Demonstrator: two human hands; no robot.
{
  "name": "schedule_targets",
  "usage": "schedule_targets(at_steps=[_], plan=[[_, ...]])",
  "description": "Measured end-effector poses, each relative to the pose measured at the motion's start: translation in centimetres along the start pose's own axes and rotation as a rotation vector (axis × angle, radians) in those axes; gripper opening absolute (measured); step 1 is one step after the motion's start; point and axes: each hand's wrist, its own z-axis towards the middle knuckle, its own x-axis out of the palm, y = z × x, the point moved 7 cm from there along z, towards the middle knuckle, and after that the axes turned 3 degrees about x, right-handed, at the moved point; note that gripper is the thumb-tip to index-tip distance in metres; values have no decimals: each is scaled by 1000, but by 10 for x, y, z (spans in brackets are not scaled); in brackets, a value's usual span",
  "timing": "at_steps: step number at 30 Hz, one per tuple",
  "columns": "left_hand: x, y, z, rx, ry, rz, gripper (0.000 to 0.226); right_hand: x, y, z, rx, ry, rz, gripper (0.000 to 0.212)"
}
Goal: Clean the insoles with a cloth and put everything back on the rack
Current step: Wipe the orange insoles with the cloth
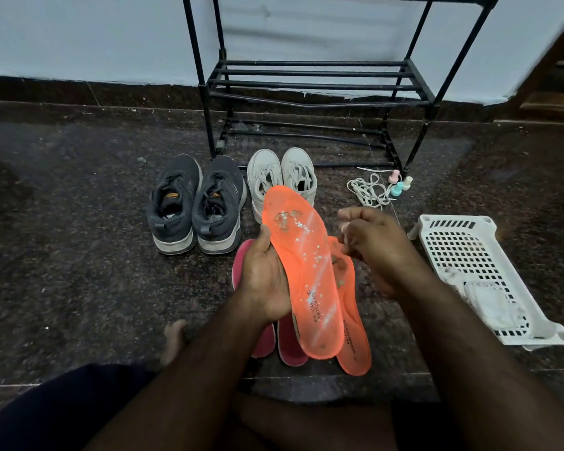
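Orange insole is at frame centre, held up off the floor, toe end pointing to 12 o'clock, heel to 6. Its surface is flecked with pale crumbs and worn patches near the toe. Left hand grips it along the 9 o'clock edge, at mid-length: thumb curled over the top face, fingers hidden beneath. So most of the insole sits to 3 o'clock of the grip, with toe and heel both overhanging.

Right hand sits at 3 o'clock of the insole, just beside its edge, fingers loosely curled. Motion blur here; cannot tell if it touches the insole or pinches anything.

Second orange insole lies on the floor under the held one, offset toward 4 o'clock. Two pink insoles lie under and to 7 o'clock, partly covered by the left hand.

Grey sneakers stand at 10 o'clock, white sneakers at 12, toes toward the black rack. The rack stands at the wall, far 12 o'clock. White laces and small pastel bottles lie at 1 o'clock. White plastic basket sits at 3 o'clock with a white cloth inside it.
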Motion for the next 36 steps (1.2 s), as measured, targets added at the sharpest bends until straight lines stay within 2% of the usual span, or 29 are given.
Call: schedule_targets(at_steps=[3, 7, 14, 21, 23, 26, 29, 32, 36], plan=[[5, 7, -2, -74, 62, -22, 84, -6, 11, 1, -101, -12, 89, 25], [11, 13, -7, -144, 125, -38, 86, -12, 12, 7, -245, -116, -158, 18], [15, 12, -9, -137, 180, -50, 90, 4, -1, 3, -171, -21, -194, 18], [19, -4, -14, 0, 34, -5, 84, 20, -17, 3, -76, 190, -199, 20], [10, -6, -10, 20, -10, 1, 78, 16, -13, 4, -112, 158, -230, 18], [1, 1, -4, -22, -58, 54, 93, -1, 1, 8, -218, -14, -219, 13], [-3, 3, -4, 19, -99, 79, 63, -13, 14, 9, -280, -153, -196, 12], [0, 19, -9, -92, -71, 88, 72, -4, 22, 7, -358, -173, -305, 17], [2, 24, -10, -165, -41, 74, 69, 21, 23, 1, -412, -126, -520, 22]])
